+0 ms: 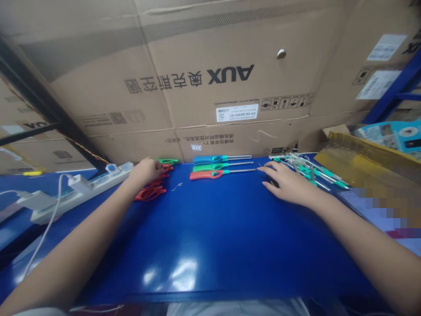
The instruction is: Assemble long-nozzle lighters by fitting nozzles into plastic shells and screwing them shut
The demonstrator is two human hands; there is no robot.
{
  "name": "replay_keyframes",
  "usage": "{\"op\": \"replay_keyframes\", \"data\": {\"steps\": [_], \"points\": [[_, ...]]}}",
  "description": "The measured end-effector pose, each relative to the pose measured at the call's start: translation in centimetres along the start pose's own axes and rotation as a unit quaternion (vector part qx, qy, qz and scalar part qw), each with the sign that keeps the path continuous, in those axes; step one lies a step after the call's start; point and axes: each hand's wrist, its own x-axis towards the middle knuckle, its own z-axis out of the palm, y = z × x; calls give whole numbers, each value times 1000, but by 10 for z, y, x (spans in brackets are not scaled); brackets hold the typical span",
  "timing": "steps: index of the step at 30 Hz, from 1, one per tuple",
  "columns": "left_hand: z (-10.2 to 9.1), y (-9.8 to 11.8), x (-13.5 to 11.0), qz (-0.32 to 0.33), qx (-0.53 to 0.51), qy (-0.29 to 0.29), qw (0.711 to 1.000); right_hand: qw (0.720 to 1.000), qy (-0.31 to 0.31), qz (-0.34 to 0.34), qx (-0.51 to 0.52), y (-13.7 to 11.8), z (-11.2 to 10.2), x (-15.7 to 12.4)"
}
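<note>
At the back left of the blue table, my left hand [148, 170] is closed and curled down at a pile of red plastic handle pieces [150, 193]. Its fingertips are hidden, so what they grip does not show. A green handle piece [168, 161] lies just behind it. My right hand [284, 181] rests low at the right with fingers apart, beside a heap of metal rods with green collars [305, 166]. Something small and dark shows under its palm. Between the hands lie three long-necked lighters in a row: blue [207, 159], green [208, 167] and red [207, 175].
A small bent wire piece [177, 186] lies on the blue table [210, 232]. A white power strip [98, 186] with plugs and cords runs along the left. Tall cardboard [197, 39] walls off the back. Yellow-brown packaging [368, 162] stands at the right.
</note>
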Motion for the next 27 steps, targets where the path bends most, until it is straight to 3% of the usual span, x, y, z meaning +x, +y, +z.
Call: {"op": "replay_keyframes", "data": {"steps": [6,11,15,19,23,27], "points": [[-27,15,-14,-5,61,59,996,1000,11,-12,14,1,1,-1],[-39,67,-58,89,55,91,990,991,77,-73,82,-13,-2,-1],[-24,124,-117,287,-17,78,955,956,91,-165,224,-44,-5,-6],[3,158,-156,412,-57,25,909,927,16,-232,294,-70,-3,-14],[20,157,-156,445,-144,19,884,920,-53,-245,302,-68,0,-15],[30,143,-138,398,-225,37,889,930,-57,-210,296,-51,-1,-10]]}}
